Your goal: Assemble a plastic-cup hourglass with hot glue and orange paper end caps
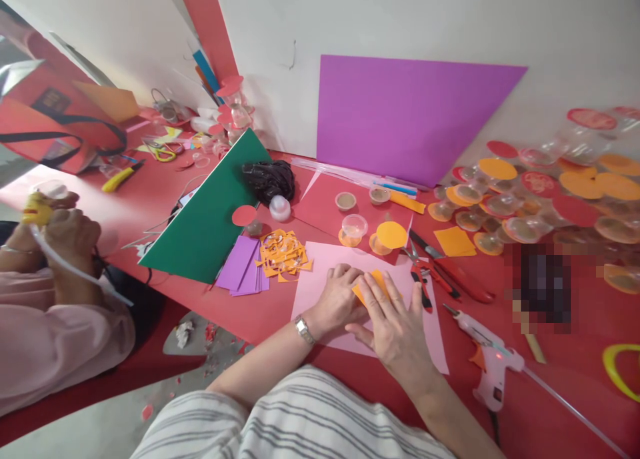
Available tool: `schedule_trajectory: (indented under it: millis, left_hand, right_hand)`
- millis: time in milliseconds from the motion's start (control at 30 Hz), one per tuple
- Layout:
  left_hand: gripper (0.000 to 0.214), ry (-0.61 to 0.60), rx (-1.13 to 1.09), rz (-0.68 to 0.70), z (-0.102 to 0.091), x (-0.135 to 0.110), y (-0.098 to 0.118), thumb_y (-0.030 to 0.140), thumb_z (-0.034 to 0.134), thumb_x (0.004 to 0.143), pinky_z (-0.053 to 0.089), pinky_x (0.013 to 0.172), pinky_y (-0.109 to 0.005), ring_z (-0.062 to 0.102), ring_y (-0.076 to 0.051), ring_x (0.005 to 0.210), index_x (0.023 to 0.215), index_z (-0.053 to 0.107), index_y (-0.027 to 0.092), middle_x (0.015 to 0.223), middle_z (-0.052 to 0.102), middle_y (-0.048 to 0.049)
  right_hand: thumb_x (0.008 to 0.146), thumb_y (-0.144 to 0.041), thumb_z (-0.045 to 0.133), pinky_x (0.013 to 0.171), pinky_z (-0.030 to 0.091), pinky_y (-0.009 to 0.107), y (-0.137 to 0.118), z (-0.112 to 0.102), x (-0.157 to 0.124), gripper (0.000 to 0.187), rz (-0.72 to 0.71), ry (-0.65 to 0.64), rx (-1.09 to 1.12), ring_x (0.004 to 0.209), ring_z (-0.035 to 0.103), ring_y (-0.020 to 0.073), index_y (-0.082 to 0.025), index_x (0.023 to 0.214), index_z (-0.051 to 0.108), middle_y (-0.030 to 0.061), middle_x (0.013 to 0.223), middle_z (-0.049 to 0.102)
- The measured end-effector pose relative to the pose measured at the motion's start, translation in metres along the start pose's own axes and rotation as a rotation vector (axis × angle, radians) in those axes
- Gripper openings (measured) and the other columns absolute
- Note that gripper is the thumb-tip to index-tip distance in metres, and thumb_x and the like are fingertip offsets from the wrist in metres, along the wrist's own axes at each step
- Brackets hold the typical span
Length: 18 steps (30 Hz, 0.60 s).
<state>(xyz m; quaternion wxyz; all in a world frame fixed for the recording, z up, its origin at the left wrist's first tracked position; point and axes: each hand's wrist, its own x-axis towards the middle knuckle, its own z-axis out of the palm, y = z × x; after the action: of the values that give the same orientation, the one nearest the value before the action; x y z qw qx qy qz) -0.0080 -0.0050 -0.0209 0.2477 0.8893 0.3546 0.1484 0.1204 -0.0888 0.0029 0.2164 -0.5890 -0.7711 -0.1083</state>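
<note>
Now, over the pink sheet (311,272) on the red bench (235,313), the orange paper (379,281) is partly covered by the right hand (395,325), which is spread out, and is touched by the curled left hand (336,299), whose grip cannot be told.

The card (379,281) is orange, the sheet (310,272) pink, the shirt (305,415) white with dark stripes.

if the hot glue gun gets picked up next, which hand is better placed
Probably the right hand: it is nearer the hot glue gun, which lies on that side. The left hand, at the orange piece, would likely have to cross the right.
</note>
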Motion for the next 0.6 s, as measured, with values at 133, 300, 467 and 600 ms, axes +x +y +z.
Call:
schedule_trajectory:
  millis: [133, 300, 467, 600]
  left_hand:
    - [0.025, -0.023, 0.007, -0.028, 0.001, 0.0, 0.002, 0.033, 0.069, 0.083, 0.04, 0.084, -0.041, 0.048, -0.027, 0.099, 0.102, 0.066, 0.017, 0.103, 0.063, -0.0101]
    - [0.021, -0.058, -0.075, -0.024, -0.003, 0.0, 0.007, 0.028, 0.069, 0.08, 0.04, 0.086, -0.04, 0.049, -0.027, 0.101, 0.098, 0.063, 0.018, 0.104, 0.064, -0.0086]
    - [0.028, -0.108, -0.123, -0.06, -0.004, 0.003, 0.008, 0.02, 0.071, 0.07, 0.04, 0.086, -0.04, 0.049, -0.029, 0.103, 0.095, 0.06, 0.018, 0.102, 0.065, -0.0081]
    - [0.028, -0.095, -0.072, -0.076, -0.002, 0.005, 0.009, 0.024, 0.07, 0.074, 0.04, 0.086, -0.042, 0.049, -0.03, 0.103, 0.099, 0.062, 0.017, 0.107, 0.063, -0.0109]
  right_hand:
    - [0.1, -0.047, 0.04, 0.119, 0.004, 0.063, -0.001, 0.001, -0.002, 0.057, 0.012, 0.0, -0.004, 0.135, 0.047, 0.0321, -0.008, 0.141, 0.05, 0.0164, 0.141, 0.058]
    - [0.1, -0.048, 0.04, 0.117, 0.007, 0.066, 0.011, -0.004, -0.006, 0.063, -0.014, -0.009, -0.06, 0.136, 0.046, 0.0355, -0.006, 0.147, 0.043, 0.0188, 0.14, 0.058]
    - [0.101, -0.046, 0.037, 0.117, 0.009, 0.068, 0.019, -0.007, -0.008, 0.063, -0.009, -0.007, -0.127, 0.132, 0.049, 0.036, -0.004, 0.149, 0.038, 0.0183, 0.139, 0.059]
    - [0.102, -0.043, 0.037, 0.119, 0.01, 0.064, 0.016, -0.006, -0.008, 0.06, -0.004, 0.0, -0.144, 0.13, 0.051, 0.0338, -0.003, 0.146, 0.042, 0.0189, 0.139, 0.059]
